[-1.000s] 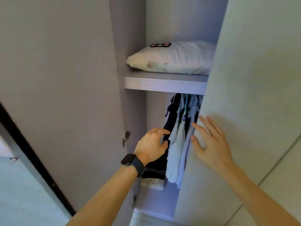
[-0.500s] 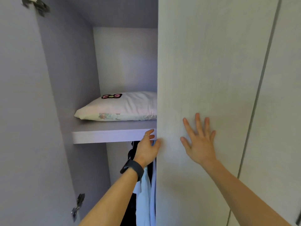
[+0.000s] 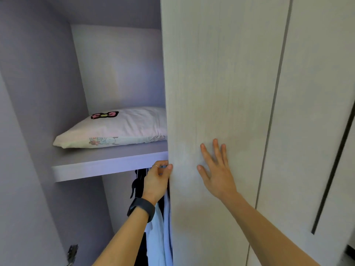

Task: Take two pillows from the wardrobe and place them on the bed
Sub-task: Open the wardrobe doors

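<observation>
Both hands on the wardrobe door, pillow waiting on the shelf.

The left hand (image 3: 156,181) is curled round the near edge of the pale wood-grain door (image 3: 217,93), fingers hooked behind it and thumb on the front face, a ring on one finger and a dark watch (image 3: 141,208) on the wrist. The right hand (image 3: 216,172) lies flat and wide open on the door's front, fingers spread and pointing up, gripping nothing. Inside the wardrobe, a white pillow (image 3: 123,127) with a pink bow print lies flat on the shelf (image 3: 107,166), its right end hidden behind the door. Below the shelf, dark and pale blue clothes (image 3: 159,233) hang just behind the left wrist. Only the one pillow is showing from here.
</observation>
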